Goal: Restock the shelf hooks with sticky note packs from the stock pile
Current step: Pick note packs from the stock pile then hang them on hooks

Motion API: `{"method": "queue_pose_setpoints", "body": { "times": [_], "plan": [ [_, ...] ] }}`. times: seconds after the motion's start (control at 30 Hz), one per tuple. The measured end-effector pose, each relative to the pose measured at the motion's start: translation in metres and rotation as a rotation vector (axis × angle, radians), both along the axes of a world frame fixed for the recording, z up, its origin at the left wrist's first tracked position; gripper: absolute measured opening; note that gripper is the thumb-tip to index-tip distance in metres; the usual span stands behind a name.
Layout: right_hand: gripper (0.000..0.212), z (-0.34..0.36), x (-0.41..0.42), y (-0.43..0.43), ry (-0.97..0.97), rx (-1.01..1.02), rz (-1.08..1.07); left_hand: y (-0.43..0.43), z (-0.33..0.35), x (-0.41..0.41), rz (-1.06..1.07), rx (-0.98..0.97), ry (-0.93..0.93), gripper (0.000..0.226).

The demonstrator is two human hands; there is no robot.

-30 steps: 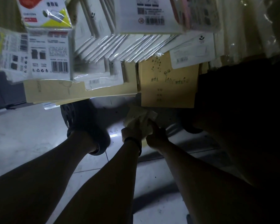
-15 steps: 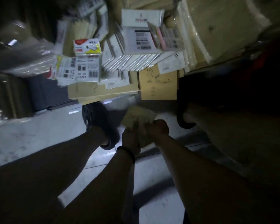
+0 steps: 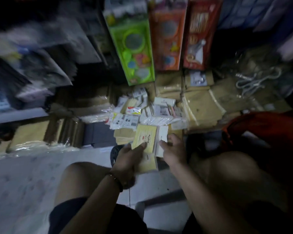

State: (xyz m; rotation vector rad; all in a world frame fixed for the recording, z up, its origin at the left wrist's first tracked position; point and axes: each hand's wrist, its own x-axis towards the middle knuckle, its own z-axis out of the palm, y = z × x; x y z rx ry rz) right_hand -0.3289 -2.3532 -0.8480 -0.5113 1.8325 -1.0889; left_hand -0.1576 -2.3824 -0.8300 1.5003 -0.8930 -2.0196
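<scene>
Flat yellow film-wrapped sticky note packs [image 3: 145,138]: centre, pinched under left hand [image 3: 128,157] thumb; right hand [image 3: 173,149], 3 o'clock, pinches white-edged pack [image 3: 161,137]; floor stock pile [image 3: 142,116] at 12 o'clock; hooks unseen, hanging all outstanding

The left hand [image 3: 128,156] and right hand [image 3: 173,149] are bare, and so are the 2 arms [image 3: 95,205]. A thin dark band [image 3: 116,180] sits round the left wrist (too blurry to tell beads from cord). Dark shorts [image 3: 69,217] cover the tops of the legs. The 2 knees [image 3: 81,171] are bare. 1 foot wears a dark shoe [image 3: 114,153] with holes.
</scene>
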Motion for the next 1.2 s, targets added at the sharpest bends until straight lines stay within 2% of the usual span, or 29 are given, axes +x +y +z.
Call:
{"method": "queue_pose_setpoints", "body": {
  "times": [0.1, 0.27, 0.4, 0.5, 0.57, 0.67, 0.77, 0.87, 0.93, 1.07, 1.2],
  "plan": [
    [0.009, 0.072, -0.012, -0.006, -0.042, -0.198, 0.052, -0.009, 0.080, 0.008, -0.071, -0.126, -0.027, 0.031],
    [0.006, 0.176, -0.039, -0.018, -0.029, -0.413, 0.146, -0.034, 0.188, 0.009, -0.307, -0.388, -0.108, 0.039],
    [0.032, 0.259, -0.064, -0.035, 0.124, -0.564, 0.278, -0.056, 0.267, -0.001, -0.452, -0.657, -0.306, 0.041],
    [0.029, 0.325, -0.077, -0.051, 0.158, -0.628, 0.341, -0.073, 0.326, -0.008, -0.502, -0.883, -0.419, 0.038],
    [0.025, 0.368, -0.081, -0.064, 0.174, -0.674, 0.351, -0.081, 0.363, -0.008, -0.494, -1.043, -0.480, 0.047],
    [0.018, 0.430, -0.084, -0.082, 0.167, -0.709, 0.374, -0.099, 0.405, 0.007, -0.354, -1.162, -0.558, 0.070],
    [0.019, 0.480, -0.080, -0.097, 0.364, -0.742, 0.518, -0.114, 0.439, 0.030, -0.299, -1.337, -0.702, 0.061],
    [0.018, 0.518, -0.068, -0.111, 0.599, -0.701, 0.695, -0.127, 0.468, 0.045, -0.299, -1.363, -0.651, 0.047],
    [0.016, 0.538, -0.059, -0.118, 0.678, -0.687, 0.769, -0.133, 0.488, 0.049, -0.352, -1.355, -0.619, 0.038],
    [0.012, 0.579, -0.032, -0.138, 0.751, -0.740, 0.825, -0.145, 0.532, 0.059, -0.432, -1.357, -0.515, 0.041],
    [0.010, 0.616, -0.002, -0.161, 0.766, -0.837, 0.815, -0.158, 0.574, 0.081, -0.380, -1.363, -0.424, 0.035]
  ]
}}
